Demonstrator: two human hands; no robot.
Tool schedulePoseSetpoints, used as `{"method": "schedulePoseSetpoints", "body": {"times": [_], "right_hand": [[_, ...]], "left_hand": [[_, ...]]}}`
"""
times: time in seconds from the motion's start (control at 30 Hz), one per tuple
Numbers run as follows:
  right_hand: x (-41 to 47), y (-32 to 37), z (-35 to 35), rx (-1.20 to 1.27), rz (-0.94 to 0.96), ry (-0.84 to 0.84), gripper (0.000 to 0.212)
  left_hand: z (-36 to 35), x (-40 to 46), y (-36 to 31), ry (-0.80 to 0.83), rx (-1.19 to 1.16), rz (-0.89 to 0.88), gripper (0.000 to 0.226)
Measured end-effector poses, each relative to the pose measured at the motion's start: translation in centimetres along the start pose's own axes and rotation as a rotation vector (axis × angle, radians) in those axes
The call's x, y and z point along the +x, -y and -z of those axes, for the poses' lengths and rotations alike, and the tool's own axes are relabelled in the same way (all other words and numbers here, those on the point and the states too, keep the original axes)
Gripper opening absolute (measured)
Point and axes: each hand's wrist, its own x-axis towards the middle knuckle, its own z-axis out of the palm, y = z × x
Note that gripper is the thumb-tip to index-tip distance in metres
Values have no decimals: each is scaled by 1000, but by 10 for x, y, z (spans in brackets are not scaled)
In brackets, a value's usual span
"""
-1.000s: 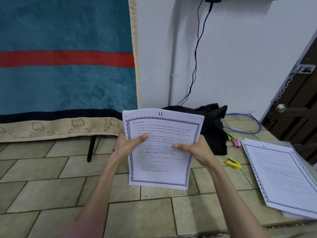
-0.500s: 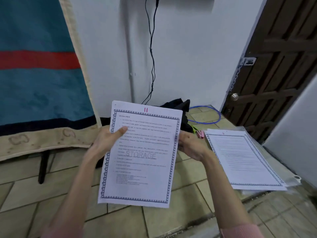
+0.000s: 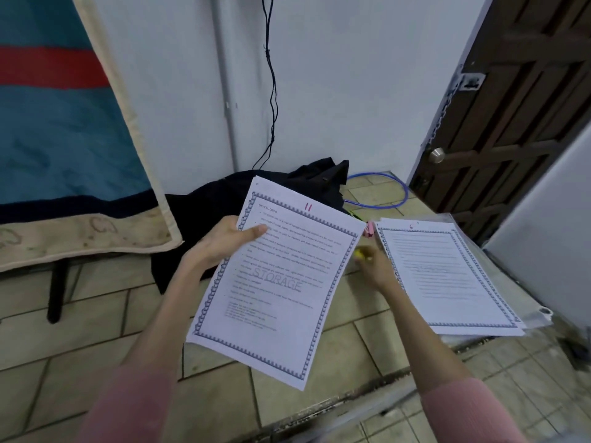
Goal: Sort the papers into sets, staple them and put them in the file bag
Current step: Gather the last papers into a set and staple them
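My left hand (image 3: 224,244) holds a set of printed papers (image 3: 281,282) by its upper left edge, thumb on top; the front sheet has a red "11" and the word STORAGE. My right hand (image 3: 375,270) is off the set and down at the floor, its blurred fingers on a yellow stapler (image 3: 362,253). I cannot tell whether they grip it. To the right a pile of bordered papers (image 3: 447,273) lies on a clear plastic file bag (image 3: 524,302).
A small pink object (image 3: 370,228) lies by the pile's top left corner. A black cloth (image 3: 204,212) and a blue cable (image 3: 393,193) lie against the wall. A dark wooden door (image 3: 511,123) is at the right, a blue blanket (image 3: 64,123) hangs at the left.
My right hand has let go of the paper set and dropped right to the yellow stapler. The left hand alone now holds the set, tilted. My view has swung right.
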Motion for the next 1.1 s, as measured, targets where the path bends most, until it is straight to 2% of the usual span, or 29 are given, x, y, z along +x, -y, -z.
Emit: {"method": "schedulePoseSetpoints", "body": {"times": [0.07, 0.1, 0.2, 0.27, 0.33, 0.4, 0.57, 0.67, 0.73, 0.87, 1.0, 1.1], "right_hand": [[3, 27, 27, 464, -61, -141, 24], [3, 47, 44, 564, -17, -180, 22], [-5, 119, 79, 398, 282, -120, 31], [-14, 160, 76, 185, 471, -78, 35], [-18, 185, 56, 4, 580, -20, 38], [-20, 197, 34, -46, 561, 20, 37], [-24, 201, 10, -79, 524, -59, 36], [-25, 199, 3, -91, 507, -49, 39], [-28, 198, 1, -32, 514, 7, 43], [-26, 193, 26, 87, 514, 110, 33], [-27, 183, 50, -13, 468, 277, 43], [-32, 183, 53, -74, 481, 356, 35]], "left_hand": [[-2, 1, 0, 15, 4, -4, 20], [-2, 1, 0, 24, 9, -7, 19], [-7, 2, -1, 59, 36, -31, 23], [-12, 4, -2, 82, 61, -53, 24], [-18, 5, -4, 110, 71, -71, 20], [-21, 6, -6, 139, 80, -85, 16], [-21, 3, 0, 170, 98, -124, 14], [-27, 2, 3, 123, 63, -149, 24], [-30, 1, 4, 81, 72, -174, 31], [-27, 0, 7, 24, 34, -194, 24], [-23, 0, 5, 21, 24, -178, 22], [-25, 0, 0, 38, 42, -177, 22]]}}
